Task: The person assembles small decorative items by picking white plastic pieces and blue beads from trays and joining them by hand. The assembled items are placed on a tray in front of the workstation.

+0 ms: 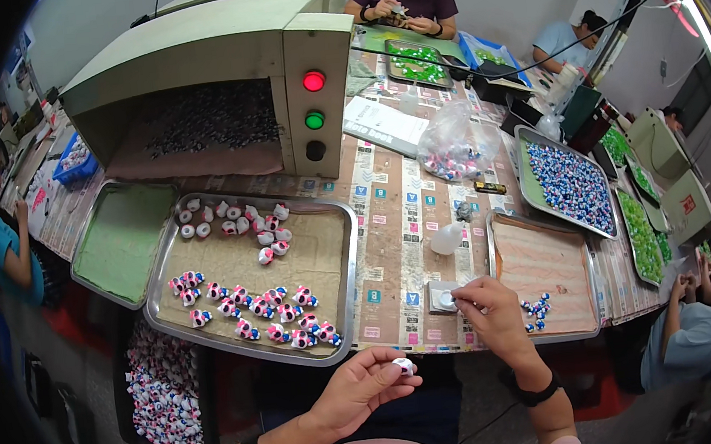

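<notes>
My left hand [370, 389] pinches a small white toy figure piece [404, 366] with a dark mark, in front of the table's near edge. My right hand [490, 305] is closed, its fingertips at the round white top of a small square block [441, 298]; what they hold, if anything, is too small to make out. To the left, a metal tray [207, 277] carries plain white-and-pink pieces [240, 219] at the back and white, pink and blue figures [254, 304] in front. Small blue-and-white parts [538, 310] lie in the right tray [544, 264].
A machine with a wide opening [200, 117] and lit buttons stands behind the left tray. A squeeze bottle [446, 239], a bag of pieces [456, 148] and a full tray [565, 176] sit farther back. Below left is a crate of figures [165, 394]. Several people work around.
</notes>
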A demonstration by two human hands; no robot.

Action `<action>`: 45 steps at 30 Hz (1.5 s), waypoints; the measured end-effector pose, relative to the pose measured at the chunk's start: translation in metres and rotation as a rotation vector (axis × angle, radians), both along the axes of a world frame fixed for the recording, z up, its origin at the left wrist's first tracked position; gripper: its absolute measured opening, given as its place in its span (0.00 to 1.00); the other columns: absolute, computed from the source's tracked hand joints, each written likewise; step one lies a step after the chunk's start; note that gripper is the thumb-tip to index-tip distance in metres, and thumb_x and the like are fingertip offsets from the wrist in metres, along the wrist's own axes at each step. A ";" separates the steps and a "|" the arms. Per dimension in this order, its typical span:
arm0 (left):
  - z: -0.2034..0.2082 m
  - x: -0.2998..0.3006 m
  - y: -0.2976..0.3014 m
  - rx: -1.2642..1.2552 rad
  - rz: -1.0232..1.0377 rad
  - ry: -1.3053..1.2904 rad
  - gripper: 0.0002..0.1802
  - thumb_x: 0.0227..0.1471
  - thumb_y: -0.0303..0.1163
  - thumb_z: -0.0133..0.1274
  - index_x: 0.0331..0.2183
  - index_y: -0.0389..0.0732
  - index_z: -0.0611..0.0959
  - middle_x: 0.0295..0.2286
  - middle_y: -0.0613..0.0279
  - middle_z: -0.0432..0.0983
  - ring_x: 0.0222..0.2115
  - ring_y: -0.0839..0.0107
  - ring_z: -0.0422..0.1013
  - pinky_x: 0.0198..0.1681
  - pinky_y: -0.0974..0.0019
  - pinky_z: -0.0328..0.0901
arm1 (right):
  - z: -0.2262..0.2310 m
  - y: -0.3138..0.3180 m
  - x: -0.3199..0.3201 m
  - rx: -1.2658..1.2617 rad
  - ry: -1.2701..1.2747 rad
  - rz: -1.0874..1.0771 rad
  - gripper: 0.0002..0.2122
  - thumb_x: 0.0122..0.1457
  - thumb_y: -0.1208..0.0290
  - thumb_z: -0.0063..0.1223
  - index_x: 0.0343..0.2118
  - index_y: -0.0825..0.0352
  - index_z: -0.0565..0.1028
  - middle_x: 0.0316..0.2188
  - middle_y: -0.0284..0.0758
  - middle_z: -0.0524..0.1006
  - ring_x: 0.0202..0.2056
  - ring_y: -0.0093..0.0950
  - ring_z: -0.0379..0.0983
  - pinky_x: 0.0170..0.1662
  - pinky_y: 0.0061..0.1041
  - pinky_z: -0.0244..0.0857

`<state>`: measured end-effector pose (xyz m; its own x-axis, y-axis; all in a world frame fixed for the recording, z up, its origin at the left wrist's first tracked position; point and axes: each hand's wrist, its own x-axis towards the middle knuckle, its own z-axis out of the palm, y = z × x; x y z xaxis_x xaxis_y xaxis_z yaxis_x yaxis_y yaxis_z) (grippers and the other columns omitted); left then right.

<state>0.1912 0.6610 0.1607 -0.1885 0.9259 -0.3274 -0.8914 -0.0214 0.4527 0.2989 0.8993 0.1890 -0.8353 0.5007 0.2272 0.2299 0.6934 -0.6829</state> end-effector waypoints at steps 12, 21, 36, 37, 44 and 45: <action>-0.001 0.002 -0.001 -0.049 -0.046 -0.027 0.18 0.61 0.27 0.49 0.51 0.32 0.73 0.41 0.54 0.75 0.44 0.63 0.75 0.47 0.68 0.73 | -0.009 -0.004 -0.012 0.246 -0.066 0.019 0.05 0.51 0.79 0.58 0.32 0.67 0.79 0.28 0.39 0.76 0.33 0.39 0.74 0.38 0.34 0.67; -0.004 0.005 0.004 0.007 0.021 -0.030 0.22 0.61 0.25 0.49 0.56 0.34 0.70 0.43 0.57 0.74 0.45 0.68 0.73 0.50 0.68 0.70 | 0.024 -0.037 0.000 -0.123 0.043 0.007 0.06 0.51 0.81 0.60 0.33 0.70 0.79 0.30 0.38 0.78 0.29 0.28 0.75 0.32 0.24 0.69; -0.008 0.008 0.006 0.003 0.028 0.028 0.19 0.57 0.22 0.53 0.50 0.37 0.73 0.44 0.59 0.73 0.46 0.71 0.72 0.54 0.65 0.68 | 0.010 -0.077 0.022 -0.538 0.081 0.105 0.07 0.54 0.77 0.62 0.36 0.70 0.81 0.32 0.36 0.79 0.29 0.20 0.76 0.32 0.17 0.69; -0.009 0.009 0.006 0.001 0.037 0.042 0.18 0.57 0.22 0.54 0.50 0.36 0.73 0.44 0.58 0.74 0.45 0.71 0.72 0.53 0.65 0.69 | 0.010 -0.077 0.023 -0.542 0.072 0.106 0.07 0.54 0.77 0.62 0.36 0.70 0.81 0.32 0.35 0.79 0.29 0.20 0.76 0.32 0.17 0.69; -0.012 0.011 0.004 -0.060 0.039 0.198 0.16 0.55 0.22 0.55 0.47 0.33 0.76 0.42 0.53 0.76 0.43 0.67 0.75 0.50 0.65 0.71 | 0.007 -0.074 0.026 -0.548 0.042 0.160 0.06 0.53 0.76 0.64 0.35 0.68 0.82 0.29 0.35 0.79 0.28 0.19 0.75 0.30 0.17 0.68; -0.012 0.011 0.004 -0.064 0.033 0.208 0.16 0.55 0.22 0.56 0.46 0.32 0.76 0.42 0.52 0.76 0.42 0.66 0.75 0.49 0.65 0.72 | 0.006 -0.072 0.026 -0.572 0.047 0.170 0.07 0.53 0.77 0.64 0.35 0.69 0.82 0.29 0.35 0.79 0.28 0.20 0.75 0.30 0.17 0.68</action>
<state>0.2018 0.6649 0.1488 -0.2876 0.8967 -0.3364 -0.7780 -0.0140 0.6281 0.3253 0.8272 0.1952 -0.9098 0.4150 -0.0003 0.1086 0.2374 -0.9653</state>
